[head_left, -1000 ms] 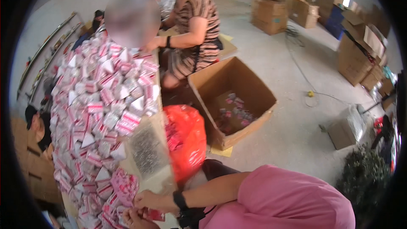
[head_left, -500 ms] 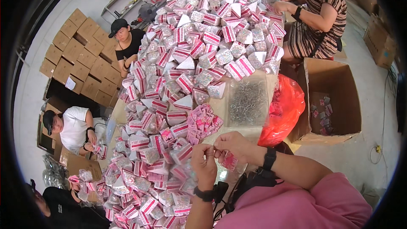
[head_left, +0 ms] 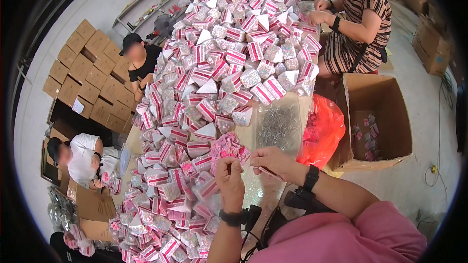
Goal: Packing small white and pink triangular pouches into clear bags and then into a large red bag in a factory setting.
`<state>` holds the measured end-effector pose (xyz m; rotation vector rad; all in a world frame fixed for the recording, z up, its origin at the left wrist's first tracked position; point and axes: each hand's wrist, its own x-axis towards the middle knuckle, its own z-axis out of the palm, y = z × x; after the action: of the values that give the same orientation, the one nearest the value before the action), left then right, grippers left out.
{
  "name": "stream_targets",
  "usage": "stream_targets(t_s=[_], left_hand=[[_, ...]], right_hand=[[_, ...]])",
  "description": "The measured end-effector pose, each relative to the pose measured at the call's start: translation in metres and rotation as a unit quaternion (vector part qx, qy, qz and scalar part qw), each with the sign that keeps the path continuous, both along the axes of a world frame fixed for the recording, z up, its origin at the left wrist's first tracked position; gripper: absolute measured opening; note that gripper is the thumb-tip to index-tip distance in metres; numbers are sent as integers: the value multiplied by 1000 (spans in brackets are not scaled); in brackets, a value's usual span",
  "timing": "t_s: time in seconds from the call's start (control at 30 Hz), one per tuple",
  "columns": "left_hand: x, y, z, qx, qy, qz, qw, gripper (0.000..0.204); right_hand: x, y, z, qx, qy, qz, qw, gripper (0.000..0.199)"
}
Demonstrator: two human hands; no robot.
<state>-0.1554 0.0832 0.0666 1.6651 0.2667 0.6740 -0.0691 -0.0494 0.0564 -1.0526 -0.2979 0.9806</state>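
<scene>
Close to the table edge, my right hand [head_left: 277,161] pinches a small pink card [head_left: 269,172], which is turned nearly edge-on. Just left of it, with a gap between, my left hand [head_left: 230,184] has its fingers closed; anything inside them is hidden. Beyond my left hand lies a loose pile of small pink cards [head_left: 228,147]. A clear tray or bag of small metal wire pieces [head_left: 278,125] is past my right hand. Left and ahead, the table is heaped with wedge-shaped, cake-slice-like packets [head_left: 207,109] in silver and white with pink stripes.
A red plastic bag [head_left: 321,131] with pink pieces hangs by the table's right edge. Beside it an open carton [head_left: 380,153] holds a few packets. Co-workers sit along both sides, one in a striped dress [head_left: 363,34]. Stacked cartons [head_left: 92,78] line the left wall.
My hands have drawn apart, and the pink card has turned from face-on to nearly edge-on in my right hand. The whole view has shifted slightly. The co-worker at lower left has moved lower.
</scene>
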Motion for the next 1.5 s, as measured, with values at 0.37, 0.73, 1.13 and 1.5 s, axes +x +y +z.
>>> stream_targets(t_s=[0.37,0.73,1.13,1.5], left_hand=[[24,-8,-10,-262,-63,-79,960,4],[26,3,-7,-261,-54,-71,961,4],[7,-16,-1,208,-58,107,971,7],[-43,6,-10,240,-69,105,963,22]], right_hand=[[13,9,-42,6,-58,-226,972,9],[83,-12,-52,-353,-675,-193,619,17],[-2,21,4,52,-29,-85,995,14],[-35,36,7,122,73,26,989,5]])
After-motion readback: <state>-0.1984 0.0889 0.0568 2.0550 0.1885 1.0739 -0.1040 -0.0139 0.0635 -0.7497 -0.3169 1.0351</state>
